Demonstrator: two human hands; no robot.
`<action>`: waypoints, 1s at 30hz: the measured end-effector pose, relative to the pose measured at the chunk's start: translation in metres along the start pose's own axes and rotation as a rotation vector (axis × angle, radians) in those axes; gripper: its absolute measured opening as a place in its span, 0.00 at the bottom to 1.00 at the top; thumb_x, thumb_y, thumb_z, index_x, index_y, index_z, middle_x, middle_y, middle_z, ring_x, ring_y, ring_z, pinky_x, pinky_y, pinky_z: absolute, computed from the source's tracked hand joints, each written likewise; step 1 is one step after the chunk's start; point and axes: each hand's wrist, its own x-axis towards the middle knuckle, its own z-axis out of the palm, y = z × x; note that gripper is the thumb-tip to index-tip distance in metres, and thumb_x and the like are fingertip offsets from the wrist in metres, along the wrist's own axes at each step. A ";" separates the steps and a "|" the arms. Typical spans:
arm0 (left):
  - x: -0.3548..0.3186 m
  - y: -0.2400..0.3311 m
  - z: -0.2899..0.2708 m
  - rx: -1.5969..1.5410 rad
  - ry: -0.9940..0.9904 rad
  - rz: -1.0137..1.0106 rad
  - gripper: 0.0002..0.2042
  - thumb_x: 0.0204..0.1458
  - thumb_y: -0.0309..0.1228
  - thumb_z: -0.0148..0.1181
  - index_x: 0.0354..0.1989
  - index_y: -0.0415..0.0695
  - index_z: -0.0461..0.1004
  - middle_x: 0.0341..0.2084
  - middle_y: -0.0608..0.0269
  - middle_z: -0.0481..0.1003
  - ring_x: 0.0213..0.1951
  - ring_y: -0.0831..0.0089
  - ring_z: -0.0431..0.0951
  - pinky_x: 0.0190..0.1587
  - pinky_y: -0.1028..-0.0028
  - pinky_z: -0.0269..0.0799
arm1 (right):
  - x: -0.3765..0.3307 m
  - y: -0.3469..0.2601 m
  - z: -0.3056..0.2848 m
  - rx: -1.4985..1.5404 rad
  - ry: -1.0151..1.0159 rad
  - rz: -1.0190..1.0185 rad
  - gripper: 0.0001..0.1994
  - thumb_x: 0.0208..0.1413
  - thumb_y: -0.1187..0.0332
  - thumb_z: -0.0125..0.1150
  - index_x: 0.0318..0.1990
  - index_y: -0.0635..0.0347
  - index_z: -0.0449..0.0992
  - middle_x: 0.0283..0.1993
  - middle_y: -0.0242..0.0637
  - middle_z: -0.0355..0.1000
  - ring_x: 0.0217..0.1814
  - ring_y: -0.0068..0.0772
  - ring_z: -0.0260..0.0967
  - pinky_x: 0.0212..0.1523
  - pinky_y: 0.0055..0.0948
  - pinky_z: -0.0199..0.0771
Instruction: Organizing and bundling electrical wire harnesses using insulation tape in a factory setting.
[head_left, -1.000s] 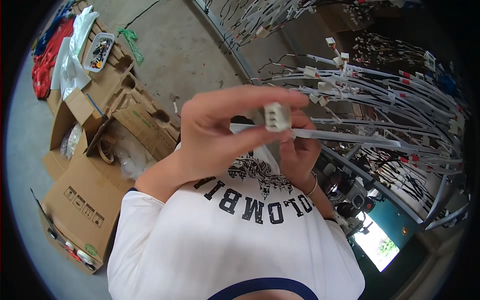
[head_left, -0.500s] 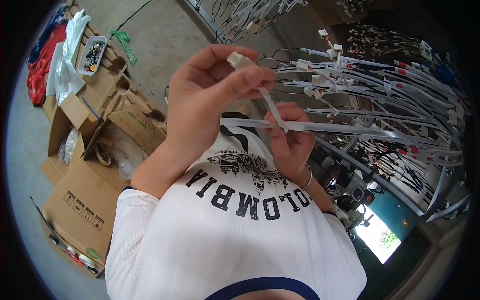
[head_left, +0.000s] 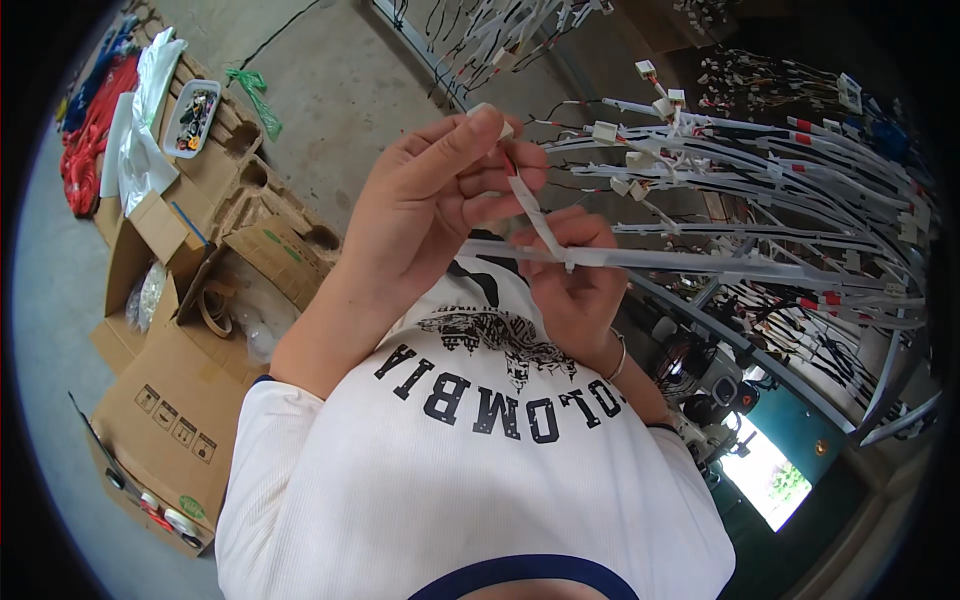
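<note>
My left hand (head_left: 405,205) is raised, its thumb and fingers closed on a small white plug connector (head_left: 506,130), mostly hidden by the thumb. From the connector a short white-wrapped branch (head_left: 533,214) with a bit of red wire runs down to a long wire harness in a whitish sleeve (head_left: 690,262). At that junction my right hand (head_left: 578,290) pinches the harness, with its fingers wrapped round the sleeve. The harness stretches sideways in front of my shirt and on to the right.
Many sleeved harnesses with white connectors (head_left: 604,132) hang at the right on a metal frame (head_left: 745,345). To the left stand open cardboard boxes (head_left: 155,410), a white tray of small parts (head_left: 193,118), plastic bags and a red bundle (head_left: 92,150). A green bag (head_left: 258,100) lies on the floor.
My left hand has turned and shifted slightly right, its thumb now up over the connector. More red wire shows below it. My right hand keeps its pinch at the junction.
</note>
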 end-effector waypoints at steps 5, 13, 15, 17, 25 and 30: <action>0.000 -0.008 -0.004 0.282 0.110 0.249 0.14 0.56 0.32 0.58 0.46 0.35 0.69 0.34 0.53 0.77 0.35 0.69 0.79 0.38 0.75 0.76 | 0.002 -0.014 0.008 0.280 -0.050 0.135 0.17 0.50 0.78 0.56 0.49 0.65 0.64 0.46 0.42 0.66 0.51 0.28 0.64 0.47 0.29 0.67; 0.025 -0.010 0.000 0.289 -0.016 0.103 0.11 0.57 0.29 0.55 0.44 0.35 0.69 0.27 0.57 0.74 0.29 0.72 0.76 0.33 0.75 0.73 | 0.005 0.009 -0.015 -0.160 0.032 -0.095 0.04 0.56 0.73 0.57 0.37 0.62 0.72 0.33 0.34 0.70 0.34 0.24 0.67 0.35 0.26 0.66; 0.043 -0.014 -0.002 0.339 -0.023 0.052 0.12 0.56 0.28 0.56 0.46 0.35 0.69 0.29 0.58 0.74 0.30 0.71 0.76 0.35 0.75 0.73 | 0.001 0.012 -0.024 -0.206 0.083 0.124 0.07 0.55 0.72 0.59 0.40 0.63 0.72 0.38 0.36 0.71 0.40 0.28 0.69 0.38 0.26 0.67; 0.059 -0.024 -0.044 0.822 0.104 0.228 0.13 0.56 0.28 0.56 0.48 0.35 0.69 0.35 0.58 0.74 0.36 0.70 0.75 0.38 0.73 0.72 | -0.003 0.027 -0.027 -0.356 0.193 0.080 0.14 0.54 0.69 0.61 0.46 0.63 0.70 0.41 0.39 0.71 0.44 0.33 0.69 0.41 0.28 0.69; 0.016 0.024 0.104 0.781 -0.656 0.614 0.17 0.59 0.37 0.49 0.51 0.39 0.69 0.43 0.56 0.70 0.46 0.61 0.70 0.53 0.68 0.63 | -0.080 0.048 -0.073 -1.022 0.037 0.400 0.30 0.49 0.59 0.68 0.57 0.62 0.65 0.52 0.42 0.67 0.56 0.35 0.65 0.56 0.35 0.67; -0.067 0.062 0.190 0.429 -1.161 0.746 0.13 0.58 0.40 0.41 0.36 0.45 0.68 0.45 0.58 0.61 0.51 0.62 0.60 0.50 0.47 0.57 | -0.044 -0.144 -0.096 -0.167 -0.236 0.065 0.16 0.56 0.74 0.57 0.52 0.66 0.70 0.47 0.45 0.70 0.52 0.37 0.67 0.52 0.31 0.68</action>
